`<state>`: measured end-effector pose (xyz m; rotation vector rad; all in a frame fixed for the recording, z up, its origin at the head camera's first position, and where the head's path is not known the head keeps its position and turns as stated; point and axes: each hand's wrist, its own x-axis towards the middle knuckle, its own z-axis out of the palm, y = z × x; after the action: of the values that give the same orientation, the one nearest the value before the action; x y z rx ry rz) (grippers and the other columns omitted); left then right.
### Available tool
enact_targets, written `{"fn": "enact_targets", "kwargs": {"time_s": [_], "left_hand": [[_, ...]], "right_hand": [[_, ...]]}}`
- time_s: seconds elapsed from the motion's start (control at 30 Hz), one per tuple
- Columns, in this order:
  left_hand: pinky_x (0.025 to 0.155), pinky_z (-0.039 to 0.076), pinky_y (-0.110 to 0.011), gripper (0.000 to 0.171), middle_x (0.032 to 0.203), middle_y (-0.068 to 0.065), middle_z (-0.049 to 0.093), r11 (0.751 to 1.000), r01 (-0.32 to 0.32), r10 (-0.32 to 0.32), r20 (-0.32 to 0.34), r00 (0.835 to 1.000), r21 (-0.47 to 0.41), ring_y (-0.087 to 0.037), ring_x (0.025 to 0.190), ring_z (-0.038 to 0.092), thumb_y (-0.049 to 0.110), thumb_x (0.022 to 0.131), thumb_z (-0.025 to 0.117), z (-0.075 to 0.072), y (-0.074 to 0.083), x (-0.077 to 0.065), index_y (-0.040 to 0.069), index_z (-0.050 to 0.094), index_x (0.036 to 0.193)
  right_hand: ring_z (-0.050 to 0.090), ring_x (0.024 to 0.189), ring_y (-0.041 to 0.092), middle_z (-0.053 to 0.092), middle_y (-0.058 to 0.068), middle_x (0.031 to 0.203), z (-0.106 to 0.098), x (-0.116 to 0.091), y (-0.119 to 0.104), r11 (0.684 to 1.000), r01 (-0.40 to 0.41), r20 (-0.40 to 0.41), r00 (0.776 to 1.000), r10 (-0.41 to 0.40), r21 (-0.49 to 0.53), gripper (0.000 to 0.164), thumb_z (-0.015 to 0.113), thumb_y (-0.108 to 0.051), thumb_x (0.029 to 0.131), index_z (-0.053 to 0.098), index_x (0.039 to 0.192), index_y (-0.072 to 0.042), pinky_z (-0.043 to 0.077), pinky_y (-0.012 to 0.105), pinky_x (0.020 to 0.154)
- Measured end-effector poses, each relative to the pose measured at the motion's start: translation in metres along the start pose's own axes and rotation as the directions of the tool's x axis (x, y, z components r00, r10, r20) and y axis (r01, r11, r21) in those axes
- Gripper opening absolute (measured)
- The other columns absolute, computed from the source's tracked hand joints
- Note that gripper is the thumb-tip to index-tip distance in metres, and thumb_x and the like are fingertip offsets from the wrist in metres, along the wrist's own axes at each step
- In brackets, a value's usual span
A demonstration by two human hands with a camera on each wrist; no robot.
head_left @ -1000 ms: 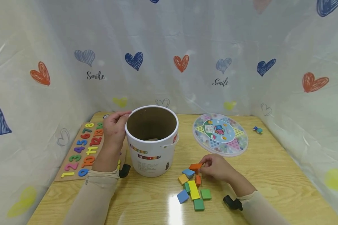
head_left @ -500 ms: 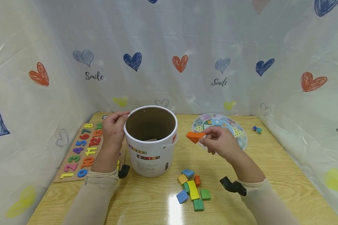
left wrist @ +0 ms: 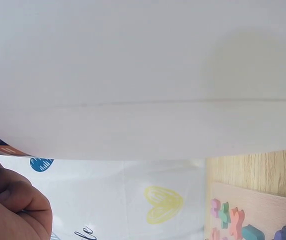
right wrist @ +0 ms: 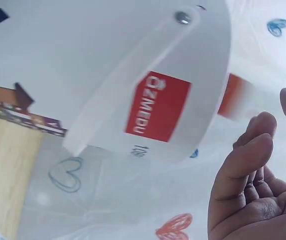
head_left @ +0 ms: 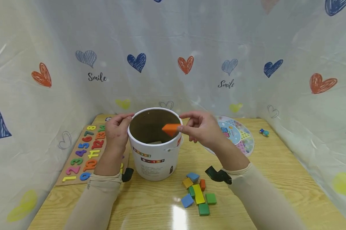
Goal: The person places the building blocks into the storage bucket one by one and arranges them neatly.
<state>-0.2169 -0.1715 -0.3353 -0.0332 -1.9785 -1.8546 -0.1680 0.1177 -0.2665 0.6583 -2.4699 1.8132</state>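
Note:
A white bucket (head_left: 155, 163) stands upright on the table. My left hand (head_left: 116, 131) grips its rim at the left; in the left wrist view, curled fingers (left wrist: 20, 197) show beside the bucket wall. My right hand (head_left: 203, 129) is at the opposite side of the rim, with thumb and forefinger spread apart. An orange wedge-shaped block (head_left: 170, 129) is in the air at the bucket's mouth, just beyond the thumb tip. In the right wrist view this block (right wrist: 234, 96) is blurred, partly hidden behind the bucket's edge, and apart from the fingers. A pale piece (head_left: 155, 142) lies inside the bucket.
Several coloured blocks (head_left: 198, 194) lie in a loose cluster in front of the bucket. A number board (head_left: 81, 159) is at the left, partly behind my left arm. A round Chinese checkers board (head_left: 242, 140) lies at the back right. Beyond it sits a small blue-green toy (head_left: 264, 132).
My right hand lifted the orange block from the cluster, carried it up and left to the bucket's mouth, and let go of it. My left hand stays on the rim.

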Motion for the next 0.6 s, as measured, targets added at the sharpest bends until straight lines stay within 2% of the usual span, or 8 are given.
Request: {"fn": "enact_targets", "kwargs": {"time_s": [0.17,0.27,0.43,0.6], "left_hand": [[0.081,0.053,-0.036,0.027,0.104,-0.002,0.065,1.0,-0.018,0.018,0.001,1.0,0.001,-0.019,0.097,0.058,0.032,0.093,0.059,0.0,0.0,0.0,0.011,0.072,0.104],[0.081,0.053,-0.036,0.028,0.105,-0.002,0.065,1.0,-0.021,0.021,0.002,1.0,0.003,-0.019,0.098,0.057,0.034,0.093,0.059,0.0,0.0,0.0,0.012,0.072,0.104],[0.081,0.053,-0.035,0.028,0.105,-0.002,0.065,1.0,-0.012,0.012,0.0,1.0,0.016,-0.018,0.097,0.058,0.034,0.093,0.058,-0.001,-0.001,-0.001,0.012,0.072,0.104],[0.081,0.053,-0.034,0.028,0.106,-0.001,0.065,1.0,-0.008,0.008,0.003,1.0,0.013,-0.018,0.098,0.057,0.033,0.093,0.058,0.0,0.0,-0.001,0.011,0.071,0.104]], "right_hand": [[0.052,0.052,0.034,0.06,0.015,0.073,-0.006,-0.014,0.019,0.999,-0.024,0.022,0.999,0.024,-0.042,0.037,0.073,-0.024,0.083,0.063,0.116,-0.01,0.05,0.037,0.046],[0.052,0.05,0.031,0.06,0.016,0.072,-0.014,-0.03,0.039,0.994,-0.074,0.082,0.993,0.08,-0.084,0.033,0.072,-0.024,0.084,0.064,0.112,-0.01,0.048,0.036,0.043],[0.054,0.049,0.025,0.059,0.015,0.071,-0.025,-0.062,0.086,0.968,-0.197,0.186,0.956,0.225,-0.157,0.032,0.073,-0.026,0.083,0.064,0.11,-0.012,0.048,0.036,0.042],[0.054,0.048,0.021,0.059,0.011,0.069,-0.03,-0.093,0.126,0.954,-0.267,0.28,0.913,0.296,-0.137,0.038,0.073,-0.022,0.083,0.062,0.115,-0.005,0.05,0.035,0.044]]}}
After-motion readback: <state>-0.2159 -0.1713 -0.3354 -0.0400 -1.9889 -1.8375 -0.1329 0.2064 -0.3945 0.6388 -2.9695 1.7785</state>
